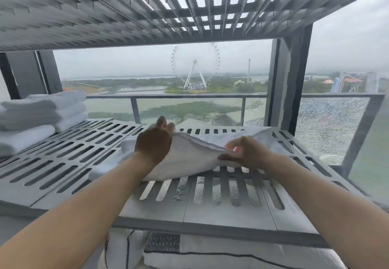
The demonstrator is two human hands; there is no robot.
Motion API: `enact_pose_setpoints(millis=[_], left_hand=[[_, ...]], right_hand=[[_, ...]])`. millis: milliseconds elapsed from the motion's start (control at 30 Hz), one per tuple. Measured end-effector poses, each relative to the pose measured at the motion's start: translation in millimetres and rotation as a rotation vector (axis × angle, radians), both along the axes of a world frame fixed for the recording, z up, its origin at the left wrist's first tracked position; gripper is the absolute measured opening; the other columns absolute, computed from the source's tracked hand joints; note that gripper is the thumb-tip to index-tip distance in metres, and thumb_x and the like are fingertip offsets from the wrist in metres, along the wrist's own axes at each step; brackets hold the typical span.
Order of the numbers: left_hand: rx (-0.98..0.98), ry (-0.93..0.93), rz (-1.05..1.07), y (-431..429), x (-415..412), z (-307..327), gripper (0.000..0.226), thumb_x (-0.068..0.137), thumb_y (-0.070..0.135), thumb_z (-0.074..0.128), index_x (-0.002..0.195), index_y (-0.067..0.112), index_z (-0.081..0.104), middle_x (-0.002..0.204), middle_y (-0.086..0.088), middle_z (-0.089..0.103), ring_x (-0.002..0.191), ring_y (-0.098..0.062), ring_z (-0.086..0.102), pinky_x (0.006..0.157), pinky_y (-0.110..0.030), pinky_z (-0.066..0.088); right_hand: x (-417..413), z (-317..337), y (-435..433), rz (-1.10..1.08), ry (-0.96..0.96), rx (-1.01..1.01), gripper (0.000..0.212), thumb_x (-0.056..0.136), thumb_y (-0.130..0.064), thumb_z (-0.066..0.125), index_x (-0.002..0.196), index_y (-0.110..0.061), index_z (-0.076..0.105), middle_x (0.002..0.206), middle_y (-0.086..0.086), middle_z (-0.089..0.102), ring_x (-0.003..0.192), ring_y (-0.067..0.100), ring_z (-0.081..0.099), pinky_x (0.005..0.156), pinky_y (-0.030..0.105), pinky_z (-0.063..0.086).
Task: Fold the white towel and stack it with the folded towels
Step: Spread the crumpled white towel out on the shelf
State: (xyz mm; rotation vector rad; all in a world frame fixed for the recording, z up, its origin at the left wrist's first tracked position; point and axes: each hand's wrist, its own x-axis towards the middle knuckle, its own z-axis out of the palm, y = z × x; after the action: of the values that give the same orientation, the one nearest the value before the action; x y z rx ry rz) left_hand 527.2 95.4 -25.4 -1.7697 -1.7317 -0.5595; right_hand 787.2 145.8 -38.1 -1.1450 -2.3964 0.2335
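A white towel (195, 153) lies partly folded across the middle of a grey slotted shelf (69, 159). My left hand (154, 140) grips its raised upper edge on the left side. My right hand (244, 153) pinches the towel's near edge on the right. The fold between both hands is lifted off the shelf, and the towel's far part rests flat behind. A stack of folded white towels (40, 119) sits at the shelf's far left, well apart from both hands.
Another slotted shelf (126, 12) hangs close overhead. A grey post (294, 83) stands at the back right. Below the shelf's front edge lies white bedding with a dark line (210, 254). Behind is a glass balcony railing (189, 109).
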Motion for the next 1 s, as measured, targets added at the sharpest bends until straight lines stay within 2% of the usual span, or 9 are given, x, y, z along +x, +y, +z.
enact_pose_setpoints(millis=[167, 300, 367, 433, 500, 600, 733, 833, 1000], left_hand=[[-0.009, 0.085, 0.095, 39, -2, -1, 0.042, 0.082, 0.001, 0.043, 0.120, 0.018, 0.045, 0.117, -0.008, 0.045, 0.106, -0.028, 0.050, 0.081, -0.043, 0.043], [-0.239, 0.021, -0.151, 62, 2, -32, 0.065, 0.080, -0.001, 0.040, 0.138, 0.024, 0.027, 0.133, -0.004, 0.044, 0.114, -0.028, 0.049, 0.086, -0.042, 0.045], [-0.387, -0.051, -0.197, 68, 0, -45, 0.058, 0.086, 0.006, 0.033, 0.140, 0.027, 0.025, 0.138, -0.005, 0.044, 0.116, -0.029, 0.051, 0.090, -0.042, 0.047], [-0.390, -0.057, -0.229, 73, -6, -50, 0.050, 0.090, 0.013, 0.029, 0.138, 0.028, 0.028, 0.134, -0.005, 0.049, 0.115, -0.028, 0.051, 0.091, -0.042, 0.045], [-0.364, -0.048, -0.274, 71, -9, -49, 0.040, 0.093, 0.018, 0.027, 0.131, 0.027, 0.033, 0.124, -0.007, 0.055, 0.106, -0.027, 0.054, 0.082, -0.038, 0.045], [-0.340, -0.049, -0.312, 61, -9, -48, 0.021, 0.096, 0.026, 0.025, 0.111, 0.026, 0.039, 0.109, -0.006, 0.061, 0.092, -0.023, 0.057, 0.067, -0.032, 0.039], [-0.354, -0.054, -0.285, 34, -3, -48, 0.022, 0.096, 0.041, 0.027, 0.108, 0.026, 0.038, 0.108, -0.005, 0.061, 0.093, -0.024, 0.058, 0.066, -0.032, 0.038], [-0.344, -0.061, -0.264, 11, 1, -49, 0.024, 0.095, 0.043, 0.028, 0.110, 0.027, 0.038, 0.112, -0.004, 0.060, 0.096, -0.025, 0.057, 0.069, -0.032, 0.039], [-0.332, -0.101, -0.269, -27, 5, -49, 0.026, 0.095, 0.042, 0.032, 0.115, 0.027, 0.040, 0.117, -0.004, 0.058, 0.102, -0.025, 0.056, 0.076, -0.035, 0.043]], right_hand=[[-19, 8, 28, -0.014, 0.057, -0.080, 0.031, 0.085, -0.031, 0.062, 0.057, -0.031, 0.048, 0.063, -0.014, 0.051, 0.066, 0.011, 0.049, 0.064, 0.025, 0.036], [-32, 1, 49, -0.142, -0.043, 0.049, 0.016, 0.094, -0.031, 0.046, 0.090, -0.018, 0.053, 0.091, 0.009, 0.062, 0.083, 0.026, 0.054, 0.070, 0.030, 0.036], [-35, -11, 52, -0.178, -0.140, 0.157, 0.019, 0.095, -0.034, 0.040, 0.093, -0.018, 0.050, 0.095, 0.010, 0.064, 0.088, 0.031, 0.059, 0.065, 0.033, 0.036], [-36, -21, 53, -0.157, -0.152, 0.197, 0.022, 0.095, -0.035, 0.040, 0.100, -0.017, 0.050, 0.105, 0.011, 0.064, 0.093, 0.032, 0.060, 0.066, 0.034, 0.038], [-31, -23, 53, -0.152, -0.123, 0.186, 0.026, 0.093, -0.038, 0.044, 0.105, -0.016, 0.048, 0.107, 0.012, 0.064, 0.093, 0.032, 0.060, 0.068, 0.034, 0.038], [-17, -22, 45, -0.111, -0.210, 0.174, 0.028, 0.091, -0.044, 0.045, 0.094, -0.016, 0.048, 0.095, 0.007, 0.058, 0.089, 0.029, 0.058, 0.067, 0.031, 0.035], [4, -25, 21, -0.108, -0.306, 0.163, 0.033, 0.086, -0.048, 0.047, 0.101, -0.018, 0.054, 0.103, 0.004, 0.052, 0.094, 0.026, 0.053, 0.080, 0.036, 0.042], [10, -27, -2, -0.139, -0.322, 0.120, 0.038, 0.082, -0.036, 0.046, 0.117, -0.024, 0.051, 0.117, 0.004, 0.050, 0.107, 0.027, 0.049, 0.090, 0.039, 0.042], [9, -29, -39, -0.142, -0.236, 0.133, 0.038, 0.080, -0.017, 0.042, 0.117, -0.020, 0.052, 0.113, 0.005, 0.054, 0.106, 0.028, 0.051, 0.089, 0.035, 0.043]])
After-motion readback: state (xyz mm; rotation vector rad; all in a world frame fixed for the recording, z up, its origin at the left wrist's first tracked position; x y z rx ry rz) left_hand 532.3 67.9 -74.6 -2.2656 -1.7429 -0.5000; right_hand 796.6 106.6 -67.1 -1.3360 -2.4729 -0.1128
